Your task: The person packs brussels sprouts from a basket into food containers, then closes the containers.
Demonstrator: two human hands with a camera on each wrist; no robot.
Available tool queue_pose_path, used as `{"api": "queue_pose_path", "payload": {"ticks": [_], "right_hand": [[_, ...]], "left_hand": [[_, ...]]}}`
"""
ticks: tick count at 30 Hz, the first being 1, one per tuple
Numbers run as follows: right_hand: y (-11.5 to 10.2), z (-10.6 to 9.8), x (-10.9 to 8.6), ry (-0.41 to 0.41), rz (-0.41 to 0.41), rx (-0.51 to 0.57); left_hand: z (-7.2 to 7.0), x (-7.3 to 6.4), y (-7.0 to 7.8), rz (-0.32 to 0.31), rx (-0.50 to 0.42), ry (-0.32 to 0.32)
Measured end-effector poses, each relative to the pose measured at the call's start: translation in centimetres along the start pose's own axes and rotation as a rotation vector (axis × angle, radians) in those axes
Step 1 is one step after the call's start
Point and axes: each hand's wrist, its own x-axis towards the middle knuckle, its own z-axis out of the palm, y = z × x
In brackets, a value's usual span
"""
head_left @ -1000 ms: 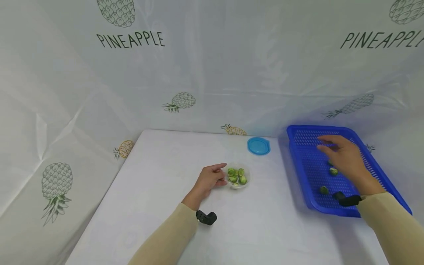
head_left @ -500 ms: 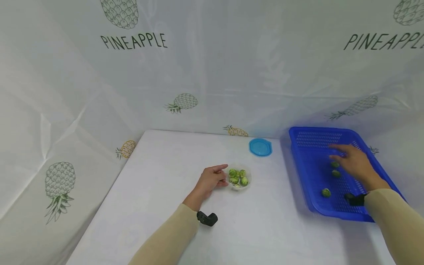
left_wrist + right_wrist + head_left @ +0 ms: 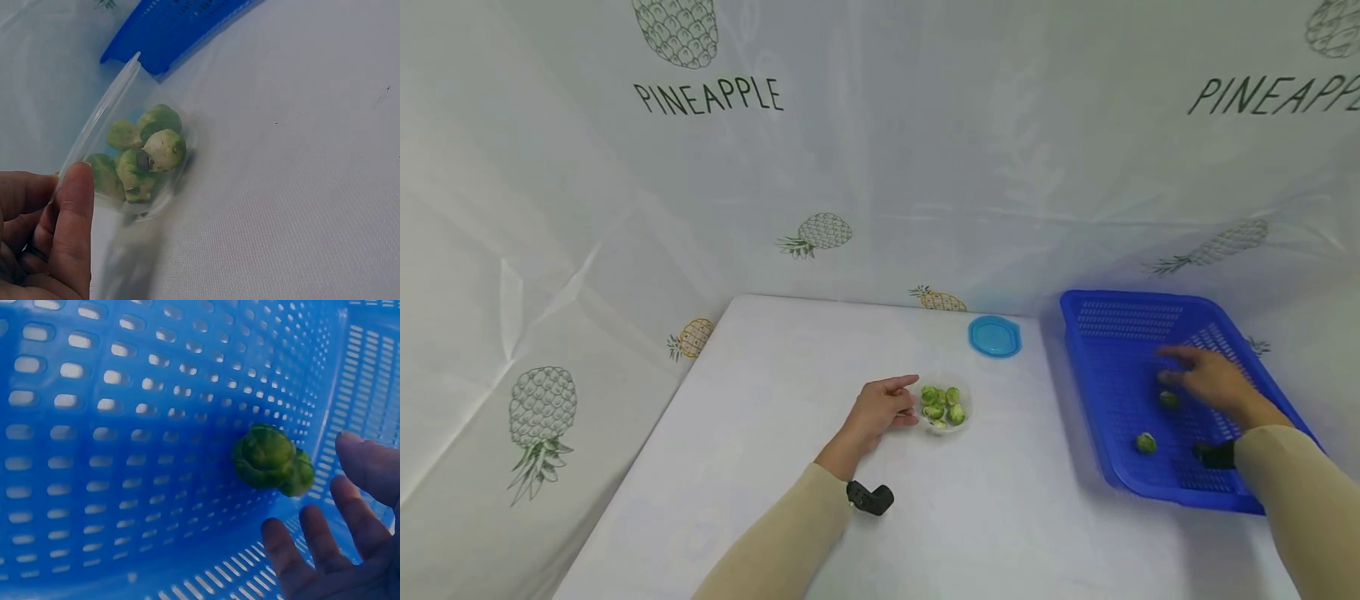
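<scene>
My left hand (image 3: pixel 876 412) holds a small clear plastic bowl (image 3: pixel 103 106) by its rim, thumb on one side and fingers on the other. Several Brussels sprouts (image 3: pixel 165 150) lie inside the bowl. Over at the right, my right hand (image 3: pixel 1217 383) is inside a blue plastic basket (image 3: pixel 1086 408). Its fingers are spread, with nothing between them. Close by the fingertips in the right wrist view are a Brussels sprout (image 3: pixel 265 456) and another sprout (image 3: pixel 300 475) partly behind it. A further sprout (image 3: pixel 1146 443) lies nearer the basket's front.
A light blue lid (image 3: pixel 995 336) lies toward the back of the white table (image 3: pixel 760 367), between bowl and basket. Behind the table rises a white sheet (image 3: pixel 925 150) printed with pineapples. The basket has raised, slotted walls.
My right hand has moved down into the basket, closer to the sprouts. The left hand stays at the bowl. The head view has shifted slightly.
</scene>
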Motion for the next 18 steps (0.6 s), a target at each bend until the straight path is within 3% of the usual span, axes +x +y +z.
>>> {"api": "queue_pose_path", "payload": {"ticks": [6, 13, 18], "right_hand": [[0.19, 0.22, 0.23, -0.039, -0.014, 0.017], [-0.42, 0.48, 0.58, 0.011, -0.027, 0.042], [0.15, 0.77, 0.98, 0.013, 0.011, 0.007]], "left_hand": [[0.07, -0.04, -0.06, 0.000, 0.006, 0.002], [0.08, -0.01, -0.06, 0.003, 0.006, 0.005], [0.04, 0.06, -0.12, 0.005, 0.007, 0.010]]}}
